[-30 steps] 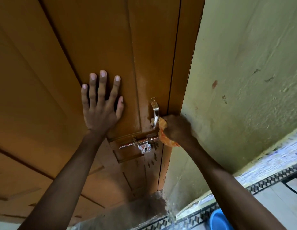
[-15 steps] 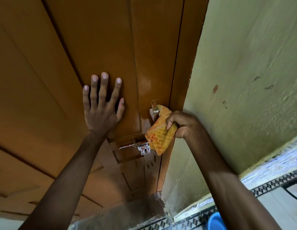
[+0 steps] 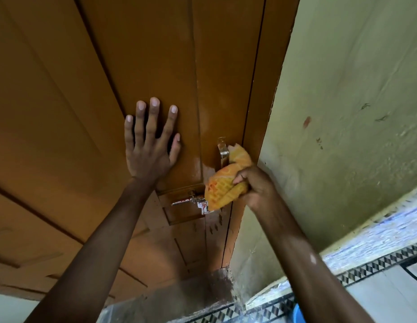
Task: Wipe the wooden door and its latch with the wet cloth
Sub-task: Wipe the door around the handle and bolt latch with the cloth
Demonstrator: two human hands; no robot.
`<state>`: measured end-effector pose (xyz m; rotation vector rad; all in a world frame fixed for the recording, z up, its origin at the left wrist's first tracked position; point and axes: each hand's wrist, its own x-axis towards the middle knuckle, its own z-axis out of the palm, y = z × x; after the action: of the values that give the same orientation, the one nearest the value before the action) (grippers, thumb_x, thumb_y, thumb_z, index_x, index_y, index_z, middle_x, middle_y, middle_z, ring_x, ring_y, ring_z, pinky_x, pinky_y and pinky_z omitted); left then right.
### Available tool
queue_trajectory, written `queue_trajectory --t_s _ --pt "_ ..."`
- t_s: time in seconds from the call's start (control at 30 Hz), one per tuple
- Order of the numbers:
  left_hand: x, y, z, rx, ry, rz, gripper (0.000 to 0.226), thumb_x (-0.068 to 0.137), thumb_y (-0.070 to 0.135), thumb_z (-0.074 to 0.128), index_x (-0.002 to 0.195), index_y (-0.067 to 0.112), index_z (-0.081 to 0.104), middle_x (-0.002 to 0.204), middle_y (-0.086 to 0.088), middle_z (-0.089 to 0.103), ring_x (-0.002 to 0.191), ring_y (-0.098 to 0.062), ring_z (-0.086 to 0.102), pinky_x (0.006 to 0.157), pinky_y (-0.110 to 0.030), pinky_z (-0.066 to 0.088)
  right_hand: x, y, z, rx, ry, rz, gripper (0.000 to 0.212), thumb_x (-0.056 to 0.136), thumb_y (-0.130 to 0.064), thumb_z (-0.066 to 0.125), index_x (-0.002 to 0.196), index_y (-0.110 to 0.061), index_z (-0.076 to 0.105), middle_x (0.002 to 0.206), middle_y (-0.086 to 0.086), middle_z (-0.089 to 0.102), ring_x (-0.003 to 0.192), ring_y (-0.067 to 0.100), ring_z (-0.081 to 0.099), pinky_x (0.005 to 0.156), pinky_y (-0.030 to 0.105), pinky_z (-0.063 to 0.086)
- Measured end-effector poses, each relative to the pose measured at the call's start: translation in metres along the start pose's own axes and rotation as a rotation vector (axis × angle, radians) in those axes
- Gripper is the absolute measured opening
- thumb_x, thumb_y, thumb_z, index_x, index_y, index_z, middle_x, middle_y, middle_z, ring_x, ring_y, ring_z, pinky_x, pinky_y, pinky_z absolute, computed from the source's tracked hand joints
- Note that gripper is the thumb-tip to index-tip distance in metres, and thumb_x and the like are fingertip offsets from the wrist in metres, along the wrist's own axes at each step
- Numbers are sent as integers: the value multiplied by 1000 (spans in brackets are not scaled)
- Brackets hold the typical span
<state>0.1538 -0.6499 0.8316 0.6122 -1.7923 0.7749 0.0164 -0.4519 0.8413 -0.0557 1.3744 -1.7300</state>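
Observation:
The brown wooden door (image 3: 137, 54) fills the left and centre of the view. My left hand (image 3: 150, 145) lies flat on its panel with the fingers spread. My right hand (image 3: 254, 185) grips a bunched orange and yellow cloth (image 3: 222, 185) against the door's right edge. The cloth sits just below the metal handle (image 3: 223, 150) and covers the right end of the silver sliding latch (image 3: 191, 201). The wood around the handle shines wet.
A pale green plastered wall (image 3: 342, 101) stands right of the door frame (image 3: 268, 94). A patterned tile border (image 3: 377, 264) runs along the lower right. A blue object (image 3: 298, 314) shows at the bottom edge, and a rough grey threshold (image 3: 184, 292) lies under the door.
My right hand has come out from the door's edge and dropped slightly with the cloth, which now shows more fully over the latch's right end. My left hand stays flat on the door.

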Motion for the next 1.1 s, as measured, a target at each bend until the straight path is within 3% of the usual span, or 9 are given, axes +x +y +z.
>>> queue_trajectory --t_s 0.1,0.17,0.27,0.4,0.53,0.67,0.83,1.0,1.1 --pt "-1 0 0 2 11 1 62 101 43 52 158 23 35 158 -13 32 156 -25 4 125 -46 12 -14 32 8 -137 243 -662 57 77 14 47 118 -20 68 120 11 62 107 23 61 88 37 57" --pt "0 0 0 -1 12 4 61 101 43 52 157 23 38 158 -13 33 155 -25 5 125 -46 13 -13 37 13 -610 288 -1196 51 80 7 49 118 -20 70 126 13 54 115 25 52 93 33 51" --pt "1 0 -1 7 15 -2 61 101 44 53 156 23 40 157 -14 36 155 -25 5 125 -46 14 7 32 17 -1459 380 -1519 42 82 -13 45 115 -18 71 127 11 62 117 30 43 84 43 45" --pt "0 -1 -2 20 28 6 59 101 43 53 156 22 42 155 -15 43 154 -29 15 125 -46 14 20 34 12 -1865 520 -1559 42 88 -22 36 116 -14 67 132 8 61 116 33 39 82 46 48" --pt "2 0 -4 24 30 37 57 102 43 53 154 22 45 152 -17 48 143 -36 35 120 -49 24 23 35 9 -2140 583 -1630 28 87 -20 57 111 -13 68 129 7 59 119 34 37 85 49 41" --pt "3 -2 -6 18 20 41 57 102 42 54 154 21 45 152 -17 47 143 -37 35 122 -48 21 22 44 19 -2500 591 -1439 32 85 -30 60 109 -10 68 120 13 59 121 39 31 91 50 32" --pt "3 -3 -5 13 18 48 61 101 42 56 157 21 40 156 -16 43 151 -34 23 125 -46 14 17 68 18 -2739 479 -1209 39 88 -37 60 117 -12 67 124 16 60 123 37 39 93 43 39" --pt "3 -4 -4 -8 3 34 62 102 43 55 158 21 37 157 -16 40 155 -26 4 124 -48 15 5 65 28 -2507 383 -1136 33 82 -37 69 106 -15 72 119 12 64 126 34 40 98 42 38" --pt "1 -2 -3 4 4 31 61 102 43 55 157 21 39 156 -16 41 155 -26 4 124 -48 16 -6 40 34 -2206 409 -1342 22 73 -30 75 89 -15 76 108 9 71 120 33 45 93 43 29"
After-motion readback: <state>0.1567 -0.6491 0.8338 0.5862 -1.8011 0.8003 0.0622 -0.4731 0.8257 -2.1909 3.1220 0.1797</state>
